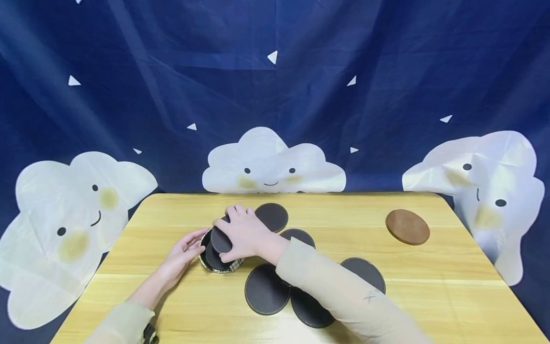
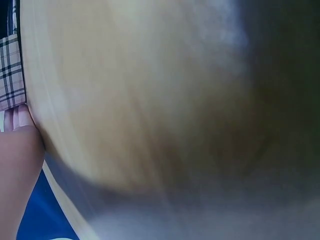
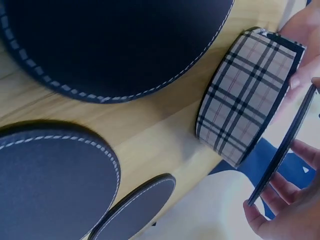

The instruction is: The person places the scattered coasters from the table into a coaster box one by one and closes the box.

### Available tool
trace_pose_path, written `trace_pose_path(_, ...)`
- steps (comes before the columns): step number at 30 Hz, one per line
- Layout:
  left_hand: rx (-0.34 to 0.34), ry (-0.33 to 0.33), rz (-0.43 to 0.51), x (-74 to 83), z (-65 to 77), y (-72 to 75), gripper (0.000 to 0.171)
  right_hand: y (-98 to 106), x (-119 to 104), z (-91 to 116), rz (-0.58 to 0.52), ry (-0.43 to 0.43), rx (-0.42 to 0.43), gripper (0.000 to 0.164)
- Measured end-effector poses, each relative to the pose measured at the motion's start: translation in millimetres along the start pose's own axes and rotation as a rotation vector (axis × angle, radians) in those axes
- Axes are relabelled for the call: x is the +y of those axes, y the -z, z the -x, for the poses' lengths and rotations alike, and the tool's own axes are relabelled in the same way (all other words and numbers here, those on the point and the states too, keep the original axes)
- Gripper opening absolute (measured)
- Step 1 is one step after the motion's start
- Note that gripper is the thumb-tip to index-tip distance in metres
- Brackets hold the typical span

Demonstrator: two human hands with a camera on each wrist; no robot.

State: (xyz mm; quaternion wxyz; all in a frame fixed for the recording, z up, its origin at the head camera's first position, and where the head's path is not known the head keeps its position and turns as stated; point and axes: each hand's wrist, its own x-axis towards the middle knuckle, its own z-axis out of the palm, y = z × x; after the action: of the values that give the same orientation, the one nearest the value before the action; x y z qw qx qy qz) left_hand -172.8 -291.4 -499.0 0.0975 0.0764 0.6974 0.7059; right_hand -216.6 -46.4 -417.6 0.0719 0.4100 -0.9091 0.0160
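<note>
A round plaid coaster holder [image 1: 235, 265] with a dark interior stands on the table at centre left. My left hand [image 1: 181, 254] grips its left side, thumb at the rim. In my right hand [image 1: 248, 233] a black round coaster [image 1: 220, 239] is pinched by its edges, tilted over the open holder. The right wrist view shows this coaster [image 3: 284, 145] edge-on, apart from the plaid wall [image 3: 245, 95]. Below it, another dark disc [image 1: 212, 258] shows inside the holder. The left wrist view catches only a strip of plaid [image 2: 11, 72] beside the fingers.
Several black stitched coasters lie on the wooden table: one behind the right hand [image 1: 272, 216], one in front [image 1: 267, 290], and others partly under the right sleeve [image 1: 343, 294]. A brown disc [image 1: 407, 227] lies at the far right. Behind the table hangs a blue curtain [image 1: 301, 95].
</note>
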Motion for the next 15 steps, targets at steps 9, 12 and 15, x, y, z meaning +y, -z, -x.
trace_pose_path(9, 0.020, 0.041, -0.015, 4.9, 1.3, 1.2, 0.055, -9, -13, -13, 0.012, 0.012, -0.041, 0.079)
trace_pose_path(12, 0.016, 0.038, -0.009, 5.8, 1.0, 1.6, 0.051, -11, -15, -15, 0.010, 0.017, -0.056, 0.080)
trace_pose_path(15, 0.017, 0.041, 0.000, 6.1, 1.1, 2.6, 0.051, -16, -17, -19, 0.011, 0.010, -0.071, 0.081)
